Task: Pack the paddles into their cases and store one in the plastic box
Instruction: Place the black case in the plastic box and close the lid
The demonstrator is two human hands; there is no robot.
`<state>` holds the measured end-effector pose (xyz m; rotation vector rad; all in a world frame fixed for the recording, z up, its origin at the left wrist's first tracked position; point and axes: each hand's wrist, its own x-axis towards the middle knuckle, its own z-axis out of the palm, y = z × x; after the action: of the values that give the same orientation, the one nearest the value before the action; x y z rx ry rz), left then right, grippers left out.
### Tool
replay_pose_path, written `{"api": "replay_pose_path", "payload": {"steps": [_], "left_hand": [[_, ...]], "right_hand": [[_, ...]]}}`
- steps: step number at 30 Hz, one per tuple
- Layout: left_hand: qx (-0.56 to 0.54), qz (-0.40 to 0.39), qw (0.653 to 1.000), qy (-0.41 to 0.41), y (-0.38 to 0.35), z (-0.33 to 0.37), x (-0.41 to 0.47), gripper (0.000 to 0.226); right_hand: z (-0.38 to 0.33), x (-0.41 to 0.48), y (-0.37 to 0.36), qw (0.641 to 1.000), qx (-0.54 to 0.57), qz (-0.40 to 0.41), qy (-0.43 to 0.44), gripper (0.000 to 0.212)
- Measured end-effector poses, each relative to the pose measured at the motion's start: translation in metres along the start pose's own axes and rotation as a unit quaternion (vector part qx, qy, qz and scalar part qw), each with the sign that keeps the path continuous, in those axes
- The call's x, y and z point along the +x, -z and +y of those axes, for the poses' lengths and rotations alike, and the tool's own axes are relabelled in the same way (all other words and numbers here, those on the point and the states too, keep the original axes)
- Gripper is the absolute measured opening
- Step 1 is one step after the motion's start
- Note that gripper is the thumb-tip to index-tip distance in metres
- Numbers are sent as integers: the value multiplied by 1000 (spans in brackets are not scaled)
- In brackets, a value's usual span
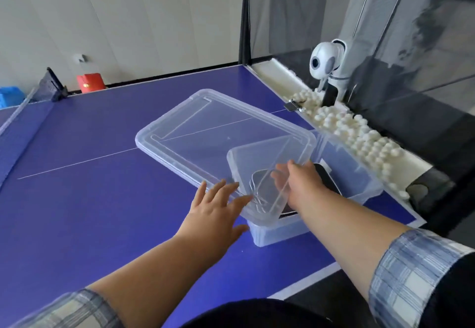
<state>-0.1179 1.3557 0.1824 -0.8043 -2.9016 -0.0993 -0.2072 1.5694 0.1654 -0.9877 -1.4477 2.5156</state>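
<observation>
**Operator:** I'm at the closing step, as I read it. The plastic box (295,235) sits near the table's right edge, and a dark paddle case (327,181) lies inside it, partly behind my right hand (299,181). I take that to be the one meant for storage.

**Colleague:** And the lid?

**Operator:** The lid (205,132) is clear, tilted, overlapping the box's left and far side, not seated. My right hand has it by the near edge, fingers curled on it with the thumb side above; that's a clamp on the lid, though the clear plastic makes the exact contact hard to read. My left hand (218,212) is spread flat, fingers apart, at the lid's near-left corner, holding nothing.

**Colleague:** What does the next move call for?

**Operator:** I'd say swinging the lid square over the box, lining the rims up, then pressing down at the corners. The case must lie below the rim or the lid won't seat.

**Colleague:** Anything else in containers?

**Operator:** A white trough along the table (77,199) end is full of white balls (359,135), beside a white ball machine (326,63). I can't see a second paddle or case.
</observation>
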Motion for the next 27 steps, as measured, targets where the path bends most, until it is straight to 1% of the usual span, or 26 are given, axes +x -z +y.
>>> {"api": "replay_pose_path", "payload": {"steps": [1, 3, 6, 8, 12, 16, 17, 18, 20, 22, 24, 27], "left_hand": [[9, 5, 1000, -26, 0, 13, 14, 54], [17, 45, 997, -65, -5, 39, 43, 43], [29, 60, 992, -106, -18, 83, 83, 39], [21, 58, 990, -124, -31, 116, 112, 38], [-3, 44, 990, -132, -55, 174, 165, 38], [-35, 18, 994, -102, -75, 208, 203, 39], [-39, 7, 995, -94, -79, 213, 211, 39], [-42, -6, 995, -87, -82, 217, 217, 38], [-49, -37, 996, -67, -91, 220, 225, 38], [-61, -74, 995, -38, -100, 219, 225, 39], [-70, -102, 992, -14, -108, 217, 220, 41], [-77, -119, 990, 2, -114, 218, 212, 43]], "right_hand": [[-11, 13, 16, 1000, -15, -5, -3, 19], [-36, 39, 47, 998, -65, -18, -3, 21], [-78, 77, 87, 987, -157, -36, -5, 22], [-105, 102, 110, 975, -216, -52, 4, 27], [-146, 147, 140, 950, -300, -90, 19, 40], [-169, 187, 153, 934, -340, -106, 12, 26], [-171, 199, 155, 925, -365, -105, 21, 28], [-172, 209, 156, 905, -412, -100, 39, 34], [-169, 226, 158, 855, -505, -94, 71, 47], [-161, 236, 156, 830, -542, -114, 67, 59], [-151, 240, 153, 810, -567, -136, 61, 63], [-139, 242, 149, 755, -635, -140, 83, 67]]}}
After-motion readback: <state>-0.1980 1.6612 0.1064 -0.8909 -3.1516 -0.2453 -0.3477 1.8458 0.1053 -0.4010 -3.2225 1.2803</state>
